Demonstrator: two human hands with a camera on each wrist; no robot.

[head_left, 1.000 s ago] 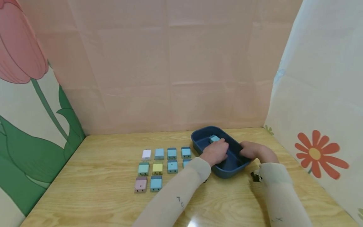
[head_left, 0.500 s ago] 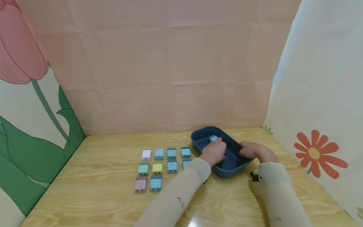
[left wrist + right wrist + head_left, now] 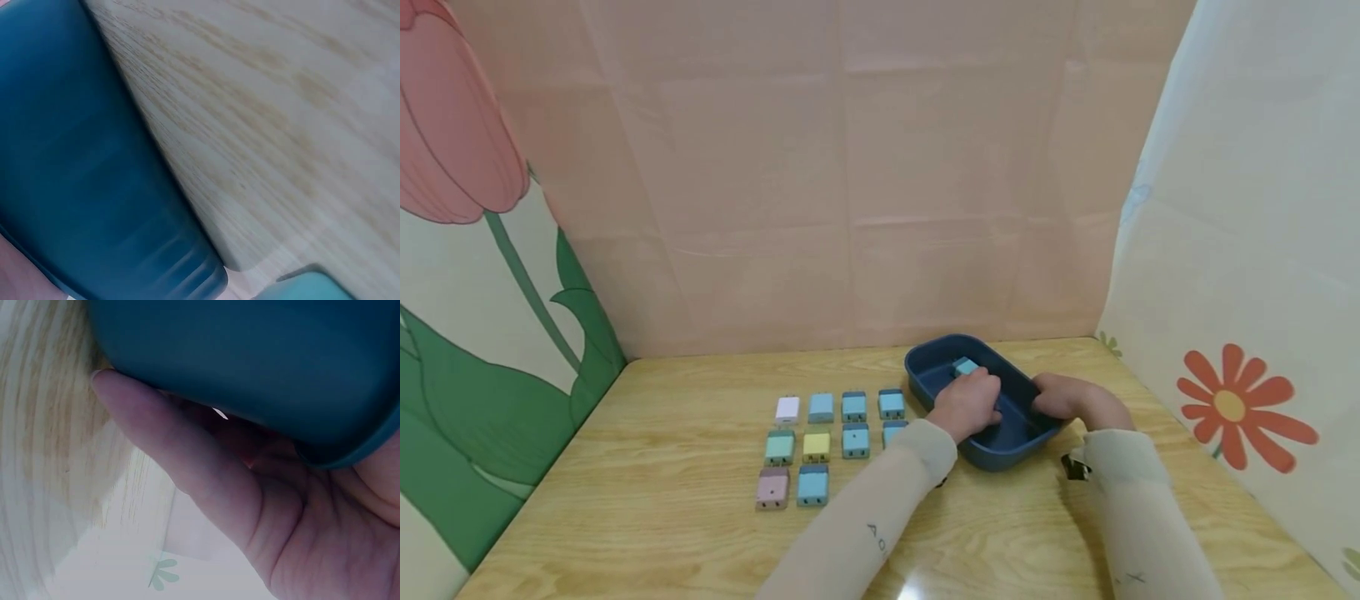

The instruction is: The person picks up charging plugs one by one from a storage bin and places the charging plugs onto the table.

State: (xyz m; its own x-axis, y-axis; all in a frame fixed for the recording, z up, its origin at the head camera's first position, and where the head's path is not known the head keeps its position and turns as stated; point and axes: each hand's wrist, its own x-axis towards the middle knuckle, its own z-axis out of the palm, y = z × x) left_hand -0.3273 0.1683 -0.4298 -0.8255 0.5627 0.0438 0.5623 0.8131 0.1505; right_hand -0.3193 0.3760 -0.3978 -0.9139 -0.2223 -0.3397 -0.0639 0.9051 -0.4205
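Note:
A dark blue oblong bin [image 3: 1000,458] stands on the table, slightly turned. Over its inside, my left hand [image 3: 966,402] reaches in with bent fingers; the fingertips are hidden, and I cannot tell whether they hold anything. Just beyond that hand lies a light blue block [image 3: 964,367] like a plug charger, inside the bin. My right hand [image 3: 1063,396] grips the bin's right side. In the right wrist view, the thumb [image 3: 181,450] presses along the outer wall [image 3: 237,356] below the rim. The left wrist view shows mostly the bin's outer wall [image 3: 94,156].
Left of the bin, several small charger-like blocks sit in rows: a white one [image 3: 787,409], a yellow one [image 3: 817,447], a green one [image 3: 779,447], a mauve one [image 3: 772,488] and several blue ones [image 3: 812,486]. The left sleeve covers part of one. A pink backdrop [image 3: 850,208] closes the far side.
My left hand shifts only slightly inside the bin, a little left and then back down. The right hand, the bin and the rows of blocks stay where they were.

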